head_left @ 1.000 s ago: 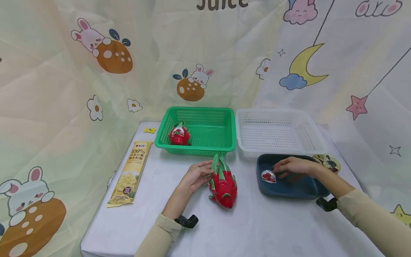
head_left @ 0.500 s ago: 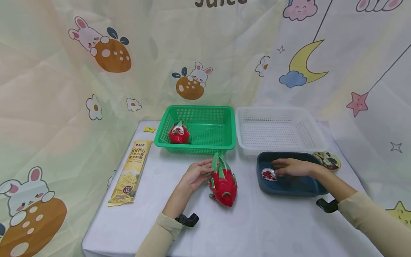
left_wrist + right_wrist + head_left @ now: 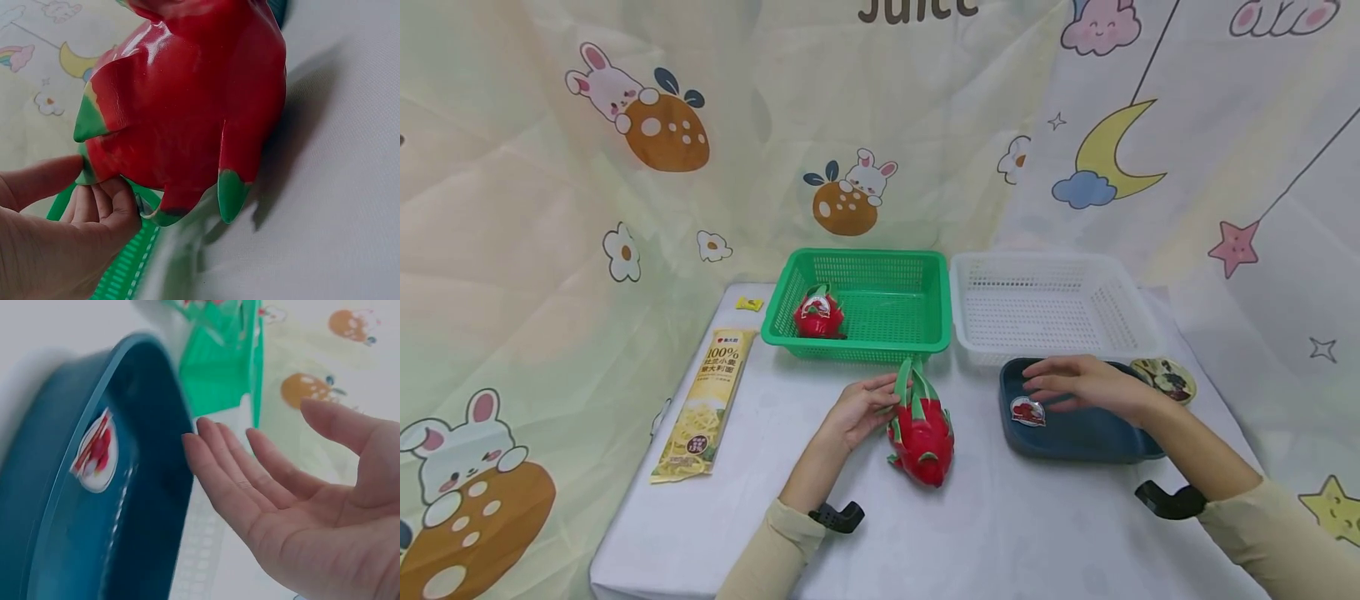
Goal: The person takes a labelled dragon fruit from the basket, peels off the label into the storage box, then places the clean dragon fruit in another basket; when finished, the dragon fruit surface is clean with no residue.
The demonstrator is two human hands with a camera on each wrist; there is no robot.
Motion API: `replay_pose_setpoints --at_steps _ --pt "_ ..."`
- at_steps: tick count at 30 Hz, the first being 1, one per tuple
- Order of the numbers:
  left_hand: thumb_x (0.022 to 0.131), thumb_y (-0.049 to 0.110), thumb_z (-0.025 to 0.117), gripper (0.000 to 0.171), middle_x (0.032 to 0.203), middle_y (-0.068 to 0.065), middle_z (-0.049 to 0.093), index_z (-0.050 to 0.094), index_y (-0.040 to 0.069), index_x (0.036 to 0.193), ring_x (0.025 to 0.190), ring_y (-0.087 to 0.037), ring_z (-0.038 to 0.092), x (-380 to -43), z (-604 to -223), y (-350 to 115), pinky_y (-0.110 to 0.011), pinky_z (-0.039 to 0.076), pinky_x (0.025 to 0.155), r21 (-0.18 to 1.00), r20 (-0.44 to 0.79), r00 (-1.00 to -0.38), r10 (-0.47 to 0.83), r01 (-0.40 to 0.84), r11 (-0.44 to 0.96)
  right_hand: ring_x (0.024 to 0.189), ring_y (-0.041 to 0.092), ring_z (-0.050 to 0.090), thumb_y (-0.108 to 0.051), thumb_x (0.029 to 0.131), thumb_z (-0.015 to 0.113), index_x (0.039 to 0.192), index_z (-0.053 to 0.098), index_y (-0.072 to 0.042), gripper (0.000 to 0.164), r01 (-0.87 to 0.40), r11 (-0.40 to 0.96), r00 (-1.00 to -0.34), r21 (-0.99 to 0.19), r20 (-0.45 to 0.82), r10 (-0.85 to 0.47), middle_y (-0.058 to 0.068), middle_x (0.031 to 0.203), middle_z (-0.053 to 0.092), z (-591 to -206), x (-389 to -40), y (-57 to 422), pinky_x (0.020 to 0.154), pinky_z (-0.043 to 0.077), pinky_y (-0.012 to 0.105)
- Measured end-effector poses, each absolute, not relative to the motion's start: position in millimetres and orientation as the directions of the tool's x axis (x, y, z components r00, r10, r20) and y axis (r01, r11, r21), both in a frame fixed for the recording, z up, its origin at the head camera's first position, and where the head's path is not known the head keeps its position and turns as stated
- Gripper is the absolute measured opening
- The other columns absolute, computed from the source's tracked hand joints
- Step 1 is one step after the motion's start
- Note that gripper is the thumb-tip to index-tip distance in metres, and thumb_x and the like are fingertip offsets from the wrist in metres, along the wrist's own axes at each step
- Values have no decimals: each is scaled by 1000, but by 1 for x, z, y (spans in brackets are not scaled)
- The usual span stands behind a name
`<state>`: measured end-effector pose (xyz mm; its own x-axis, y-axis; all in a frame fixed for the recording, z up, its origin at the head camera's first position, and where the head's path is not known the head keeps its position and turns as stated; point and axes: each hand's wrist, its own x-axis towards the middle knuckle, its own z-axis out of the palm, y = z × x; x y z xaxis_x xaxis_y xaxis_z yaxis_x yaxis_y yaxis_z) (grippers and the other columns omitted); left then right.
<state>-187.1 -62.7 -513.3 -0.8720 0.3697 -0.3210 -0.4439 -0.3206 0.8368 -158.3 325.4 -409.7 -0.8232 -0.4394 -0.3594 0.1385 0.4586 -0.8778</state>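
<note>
A red toy dragon fruit [image 3: 922,442] with green leaf tips lies on the white table in the middle. My left hand [image 3: 862,412] pinches one of its green leaves between thumb and fingers, as the left wrist view shows at the leaf tip [image 3: 86,164]. Over the dark blue tray [image 3: 1082,448] my right hand [image 3: 1086,385] hovers with fingers spread and relaxed, holding nothing. Inside the tray, at its left end, is a round sticker [image 3: 1027,412] with a red fruit picture. In the right wrist view the palm [image 3: 325,531] shows bare beside the tray's wall.
Behind stand a green basket [image 3: 857,350] with another dragon fruit [image 3: 818,315] in it and a white basket [image 3: 1060,348]. At left lie a yellow noodle packet [image 3: 703,408] and a small yellow wrapped piece [image 3: 749,304]. A round patterned item [image 3: 1167,379] sits behind the tray.
My right hand has drawn up and away from the sticker, its fingers loosening; the sticker stays in the tray. My left hand and the dragon fruit have stayed in place.
</note>
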Motion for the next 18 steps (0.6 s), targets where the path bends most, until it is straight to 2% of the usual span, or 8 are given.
replay_pose_setpoints --at_steps 4,11,18 --pt "95 -8 61 51 148 -26 55 54 -5 146 117 -20 69 -186 -513 -62 -32 56 93 839 -316 -874 370 -439 -321 130 40 60 -30 109 57 148 49 3 52 137 419 -832 -897 -334 -442 22 141 63 -406 -152 314 107 51 55" --pt "95 -7 62 50 145 -24 59 56 -5 145 124 -24 66 -185 -514 -62 -33 56 95 839 -322 -877 356 -439 -321 127 39 63 -24 109 56 150 43 7 53 159 307 -840 -938 -292 -457 27 142 60 -411 -145 286 104 53 54" --pt "95 -6 63 50 142 -23 62 56 -4 145 121 -23 68 -186 -512 -60 -36 56 98 852 -308 -882 356 -422 -309 121 33 68 -22 107 60 149 47 2 50 172 246 -852 -954 -269 -449 26 144 59 -425 -142 259 100 55 55"
